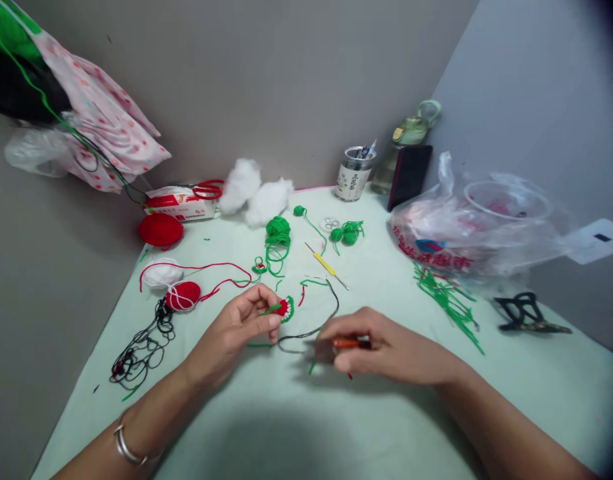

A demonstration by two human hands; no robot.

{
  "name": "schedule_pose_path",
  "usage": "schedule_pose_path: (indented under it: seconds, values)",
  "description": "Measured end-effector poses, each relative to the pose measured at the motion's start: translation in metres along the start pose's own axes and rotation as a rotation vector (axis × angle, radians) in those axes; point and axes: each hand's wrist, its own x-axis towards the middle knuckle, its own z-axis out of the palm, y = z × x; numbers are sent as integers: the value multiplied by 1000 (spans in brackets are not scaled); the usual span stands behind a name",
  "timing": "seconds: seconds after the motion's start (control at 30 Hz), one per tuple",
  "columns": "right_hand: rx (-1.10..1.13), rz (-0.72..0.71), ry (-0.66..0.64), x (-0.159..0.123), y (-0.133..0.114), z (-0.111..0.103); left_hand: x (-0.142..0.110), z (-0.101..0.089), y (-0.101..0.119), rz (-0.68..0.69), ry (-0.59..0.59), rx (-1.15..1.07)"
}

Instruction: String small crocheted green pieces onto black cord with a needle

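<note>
My left hand (246, 317) pinches a small crocheted piece (285, 309) in red, white and green between thumb and fingers. Closed around a small orange-handled tool (351, 344) is my right hand (381, 343); the tool's grey front end is smeared by motion, so its exact kind is unclear. Between the hands a black yarn strand (331, 303) curves over the cloth. Beyond them lies a yellow crochet hook (324, 263) with metal ends. Another small crocheted piece (259, 267) rests behind my left hand.
Green yarn (278, 233), a red ball (160, 230), white stuffing (266, 200) and tangled black yarn (141, 350) lie around. Red scissors (208, 190) rest on a box (181, 207). At right are a plastic bag (466, 227), green scraps (446, 300) and a black claw clip (529, 313).
</note>
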Motion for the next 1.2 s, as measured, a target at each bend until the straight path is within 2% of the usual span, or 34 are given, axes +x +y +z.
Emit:
schedule_pose_path:
  seconds: [0.07,0.1,0.17,0.23,0.3,0.4,0.47,0.53,0.57,0.63,0.7,0.8,0.9,1.03,1.13,1.2]
  values:
    - [-169,-11,-81,2,-1,3,3,-6,3,15,34,13]
    - [-268,-30,-65,4,-1,5,4,-9,4,17,42,27]
    - [-486,-36,74,12,3,8,7,-15,5,13,58,60]
    - [-746,37,272,22,9,7,11,-23,6,16,103,85]
    - [-1030,138,400,33,15,4,15,-33,6,44,201,101]
    - [-1324,266,403,46,21,0,22,-50,7,138,359,207]
    - [-1383,315,388,52,23,-1,23,-59,10,224,487,315]
    - [-1395,342,392,55,24,-1,22,-64,15,275,553,459]
    - [-1403,351,391,56,25,-1,21,-65,18,296,549,552]
    - [-1417,364,382,56,26,-2,18,-67,23,335,468,763]
    - [-1425,370,377,55,27,-3,15,-69,26,345,318,969]
    - [-1428,376,375,53,28,-6,12,-75,22,276,82,1209]
    - [-1421,374,365,52,28,-8,11,-79,12,233,-58,1339]
    - [-1398,362,347,51,24,-8,11,-75,7,213,-93,1341]
    - [-1369,354,344,53,24,-7,9,-65,14,219,-56,1309]
    - [-1336,347,364,54,26,-7,8,-56,19,239,-7,1209]
